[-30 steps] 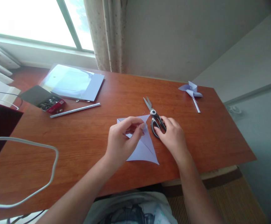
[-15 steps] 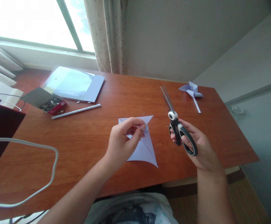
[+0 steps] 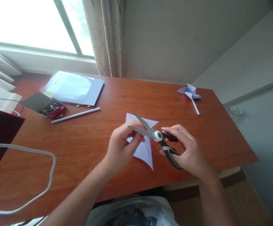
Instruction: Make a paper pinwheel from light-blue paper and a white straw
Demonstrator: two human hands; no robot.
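My right hand [image 3: 189, 152] grips a pair of scissors [image 3: 158, 136] by the black-and-white handles. Their blades are spread apart and point left, over the fingertips of my left hand [image 3: 121, 146]. A pale sheet of paper [image 3: 142, 153] with diagonal cuts lies under and around my left hand, whose thumb and fingers are closed in a pinch at its middle. The exact spot they pinch is partly covered by the fingers and blades.
At the back right lies a paper pinwheel [image 3: 191, 92] with a white stick. To the left are a rolled paper stick [image 3: 76, 115], a red box [image 3: 56, 110] of small metal pieces, and a clear folder [image 3: 70, 86] with sheets. A white cable [image 3: 53, 169] loops over the left side.
The scissors have swung from upright to pointing left and come over the paper, with their blades opened wider. The paper has turned slightly under my left hand.
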